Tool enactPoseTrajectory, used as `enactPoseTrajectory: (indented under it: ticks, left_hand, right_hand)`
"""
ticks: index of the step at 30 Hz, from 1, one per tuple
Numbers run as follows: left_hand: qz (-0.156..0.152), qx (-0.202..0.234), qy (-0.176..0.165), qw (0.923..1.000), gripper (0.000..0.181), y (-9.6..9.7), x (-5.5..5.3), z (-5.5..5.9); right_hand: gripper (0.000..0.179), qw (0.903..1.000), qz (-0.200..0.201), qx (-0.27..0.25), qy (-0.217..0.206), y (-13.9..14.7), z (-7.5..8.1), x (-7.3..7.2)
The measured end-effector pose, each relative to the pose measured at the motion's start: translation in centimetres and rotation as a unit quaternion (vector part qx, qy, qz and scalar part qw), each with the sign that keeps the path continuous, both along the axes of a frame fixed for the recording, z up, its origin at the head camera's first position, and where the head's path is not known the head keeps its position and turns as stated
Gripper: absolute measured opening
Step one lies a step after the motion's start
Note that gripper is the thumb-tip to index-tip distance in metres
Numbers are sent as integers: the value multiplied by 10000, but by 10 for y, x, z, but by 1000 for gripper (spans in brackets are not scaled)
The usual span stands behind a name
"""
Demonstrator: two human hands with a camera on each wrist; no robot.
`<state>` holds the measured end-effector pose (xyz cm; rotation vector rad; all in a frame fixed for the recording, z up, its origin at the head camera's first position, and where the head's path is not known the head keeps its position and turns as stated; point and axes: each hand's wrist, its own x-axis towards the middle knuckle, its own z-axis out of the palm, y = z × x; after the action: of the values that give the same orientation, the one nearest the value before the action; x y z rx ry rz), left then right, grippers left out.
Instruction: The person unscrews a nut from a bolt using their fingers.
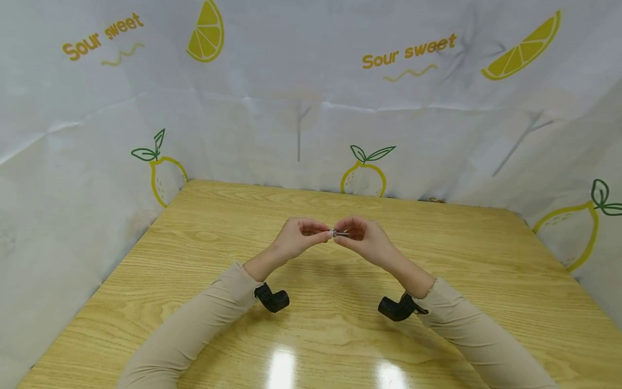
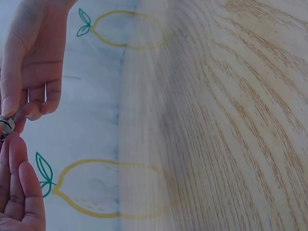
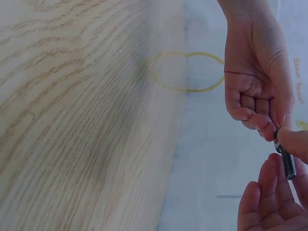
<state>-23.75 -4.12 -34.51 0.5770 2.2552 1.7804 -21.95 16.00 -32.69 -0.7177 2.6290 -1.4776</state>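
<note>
A small metal bolt (image 1: 343,234) is held above the table between both hands, its threaded shank pointing right. My left hand (image 1: 297,237) pinches the bolt's left end between thumb and fingertips. From the other side, my right hand (image 1: 365,237) brings its thumb and fingertips around the bolt near its wider end. Screw threads show clearly on the bolt (image 3: 288,167) in the right wrist view, with the right thumb (image 3: 294,143) across its upper part. A shiny, thicker hex-like piece (image 2: 6,127) shows between the fingertips in the left wrist view, partly covered by them.
Beneath the hands lies a wood-grain table (image 1: 311,335). White sheeting (image 1: 272,129) with lemon prints hangs along the back and sides. Black curved mounts (image 1: 274,300) are strapped at both wrists.
</note>
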Motion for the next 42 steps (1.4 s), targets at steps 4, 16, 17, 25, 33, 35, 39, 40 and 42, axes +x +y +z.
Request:
enactPoseTrajectory:
  ticks: [4,16,17,25,33,35,39,40,42]
  left_hand:
    - [-21,-12,29,10000,27,0,0,0]
    - [-32,-24,58,10000,27,0,0,-1]
    - [-25,-39,69,10000,27,0,-1,-1]
    - [22,-89,28,10000,27,0,-1,-1]
    - [7,-67,28,10000,28,0,-1,-2]
    - [-9,-46,20,10000,27,0,-1,-2]
    - [-7,-23,17,10000,26,0,-1,-1]
    - [0,-33,30,10000,26,0,-2,-1]
    - [18,-51,40,10000,26,0,-1,-1]
  right_hand:
    - [29,10000,-31,34,-86,1,0,0]
    - [26,9995,12,139,-274,0,1,1]
    - [27,9996,8,121,-273,0,1,1]
    - [32,9991,-11,259,-325,0,1,0]
    - [27,9991,-98,254,-333,-1,3,2]
    - [28,9992,-96,167,-359,-1,3,1]
    - [30,9991,-35,154,-389,0,2,0]
    - [30,9991,-15,181,-378,0,2,0]
    - [31,9990,27,242,-371,0,2,-1]
